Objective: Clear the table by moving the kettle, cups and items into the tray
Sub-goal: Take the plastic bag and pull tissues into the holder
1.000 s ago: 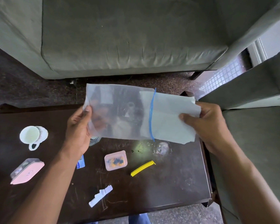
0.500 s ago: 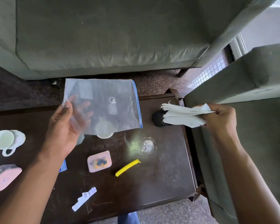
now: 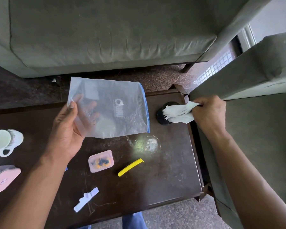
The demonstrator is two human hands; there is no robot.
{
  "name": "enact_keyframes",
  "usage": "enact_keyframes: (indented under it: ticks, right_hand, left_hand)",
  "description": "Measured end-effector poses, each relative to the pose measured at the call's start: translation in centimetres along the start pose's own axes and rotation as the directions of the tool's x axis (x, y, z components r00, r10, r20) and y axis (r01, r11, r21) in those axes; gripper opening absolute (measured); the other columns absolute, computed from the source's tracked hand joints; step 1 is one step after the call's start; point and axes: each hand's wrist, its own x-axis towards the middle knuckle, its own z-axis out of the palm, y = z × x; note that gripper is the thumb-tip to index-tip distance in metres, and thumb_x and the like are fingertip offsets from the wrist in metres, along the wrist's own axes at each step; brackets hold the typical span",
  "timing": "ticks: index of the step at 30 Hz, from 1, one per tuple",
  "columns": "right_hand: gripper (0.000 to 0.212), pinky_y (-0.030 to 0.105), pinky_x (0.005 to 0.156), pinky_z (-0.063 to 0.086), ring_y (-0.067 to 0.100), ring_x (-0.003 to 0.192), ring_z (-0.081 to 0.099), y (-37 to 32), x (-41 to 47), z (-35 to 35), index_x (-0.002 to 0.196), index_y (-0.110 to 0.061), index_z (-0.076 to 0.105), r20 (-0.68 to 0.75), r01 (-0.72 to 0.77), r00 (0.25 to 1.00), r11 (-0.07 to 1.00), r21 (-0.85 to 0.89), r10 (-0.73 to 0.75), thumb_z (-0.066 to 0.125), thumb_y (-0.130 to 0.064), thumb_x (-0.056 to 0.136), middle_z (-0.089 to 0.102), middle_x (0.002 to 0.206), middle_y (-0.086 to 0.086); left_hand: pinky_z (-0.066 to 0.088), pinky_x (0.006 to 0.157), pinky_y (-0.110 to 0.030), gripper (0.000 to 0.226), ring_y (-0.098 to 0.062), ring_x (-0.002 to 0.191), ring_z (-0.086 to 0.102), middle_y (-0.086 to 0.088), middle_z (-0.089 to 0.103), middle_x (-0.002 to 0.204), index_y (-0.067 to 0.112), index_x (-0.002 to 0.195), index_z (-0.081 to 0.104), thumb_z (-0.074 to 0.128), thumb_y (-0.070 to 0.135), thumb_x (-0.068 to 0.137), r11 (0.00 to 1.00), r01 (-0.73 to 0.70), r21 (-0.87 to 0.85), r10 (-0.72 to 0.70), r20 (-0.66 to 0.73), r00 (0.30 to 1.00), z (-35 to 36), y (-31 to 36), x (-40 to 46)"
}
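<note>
My left hand (image 3: 68, 128) holds a clear zip bag (image 3: 116, 111) with a blue seal edge above the dark table (image 3: 168, 179). My right hand (image 3: 210, 113) grips a bunch of white paper napkins (image 3: 177, 113) at the table's right edge, over a black round object (image 3: 162, 118). On the table lie a white cup (image 3: 2, 140) on its side at the far left, a pink box (image 3: 3, 179), a small pink container (image 3: 101, 161) with blue and yellow bits, a yellow clip (image 3: 130, 167) and a white paper scrap (image 3: 86, 199). No tray or kettle is in view.
A grey-green sofa (image 3: 106, 33) stands behind the table and an armchair (image 3: 254, 129) close on the right. A clear glass item (image 3: 151, 143) catches light mid-table. A blue card edge (image 3: 66, 168) peeks from under my left forearm.
The napkins came out of the bag. My right hand pulled them rightward and crumpled them in its fist, while my left hand kept the now empty bag.
</note>
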Motion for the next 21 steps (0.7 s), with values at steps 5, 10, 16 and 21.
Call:
enact_keyframes:
  ticks: [5, 10, 16, 21]
  right_hand:
    - [0.049, 0.027, 0.062, 0.047, 0.032, 0.068, 0.065, -1.3, 0.3, 1.6, 0.094, -0.022, 0.086, 0.019, -0.012, 1.0, 0.997, -0.08, 0.013, 0.052, 0.002, 0.068, 0.072, 0.073, 0.007]
    - [0.051, 0.035, 0.071, 0.059, 0.04, 0.084, 0.068, -1.9, 0.4, 3.8, 0.105, -0.025, 0.085, 0.089, 0.003, 0.996, 0.972, -0.235, 0.019, 0.054, 0.002, 0.075, 0.076, 0.096, 0.017]
    - [0.06, 0.041, 0.093, 0.051, 0.038, 0.123, 0.058, -2.3, -0.1, 4.0, 0.135, -0.033, 0.069, 0.183, 0.041, 0.983, 0.922, -0.385, 0.033, 0.053, -0.003, 0.085, 0.064, 0.134, 0.011]
    - [0.063, 0.031, 0.106, 0.039, 0.033, 0.122, 0.054, -5.3, -2.8, 1.5, 0.14, -0.017, 0.064, -0.028, 0.256, 0.965, 0.961, -0.103, -0.26, 0.057, 0.003, 0.081, 0.063, 0.135, 0.011]
  left_hand:
    - [0.066, 0.091, -0.036, 0.04, -0.019, 0.128, 0.074, 0.004, 0.076, 0.137, 0.031, 0.126, 0.08, 0.041, 0.025, 0.119, 1.0, 0.001, -0.004, 0.0, 0.005, 1.0, -0.6, -0.3, -0.4]
    - [0.066, 0.09, -0.035, 0.038, -0.018, 0.126, 0.075, 0.005, 0.079, 0.132, 0.03, 0.124, 0.081, 0.044, 0.027, 0.118, 1.0, 0.015, -0.02, -0.015, 0.001, 1.0, -0.6, -0.1, -0.7]
    - [0.066, 0.088, -0.035, 0.038, -0.019, 0.128, 0.074, 0.004, 0.076, 0.137, 0.029, 0.121, 0.083, 0.046, 0.026, 0.117, 0.998, 0.018, -0.062, -0.018, 0.002, 1.0, 0.5, 0.4, -1.1]
    - [0.066, 0.089, -0.034, 0.04, -0.017, 0.129, 0.073, 0.005, 0.077, 0.135, 0.031, 0.118, 0.083, 0.044, 0.025, 0.118, 0.994, 0.0, -0.112, 0.005, 0.044, 0.999, 1.3, 1.9, -1.5]
